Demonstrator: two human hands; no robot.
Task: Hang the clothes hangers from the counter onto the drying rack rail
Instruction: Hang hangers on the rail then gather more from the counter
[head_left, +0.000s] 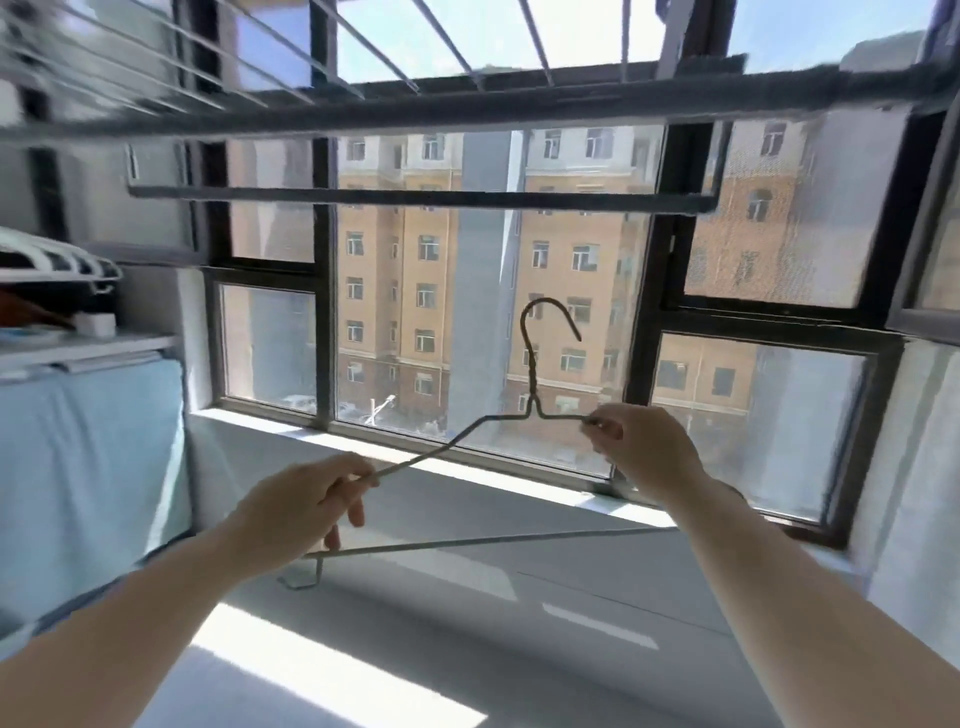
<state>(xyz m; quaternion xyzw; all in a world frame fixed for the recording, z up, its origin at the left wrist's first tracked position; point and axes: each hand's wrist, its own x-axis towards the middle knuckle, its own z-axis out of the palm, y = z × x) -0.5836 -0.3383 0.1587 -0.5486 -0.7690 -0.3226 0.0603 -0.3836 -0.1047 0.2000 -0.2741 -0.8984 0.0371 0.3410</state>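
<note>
Currently I hold one hanger (532, 407) in the air, hook up, well below the rail (415, 199); my left hand (306, 504) grips its left arm and my right hand (644, 447) pinches its right shoulder. No hanger shows on the rail. My right wrist hides the hanger's far corner, and I cannot tell whether others remain on the counter (467, 675).

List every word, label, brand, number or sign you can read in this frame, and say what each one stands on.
No text can be read here.
The wire hanger, held by the left hand and the right hand, shows no marking.
The small white box at far left is too blurred to tell.
The building outside the window shows no sign.
</note>
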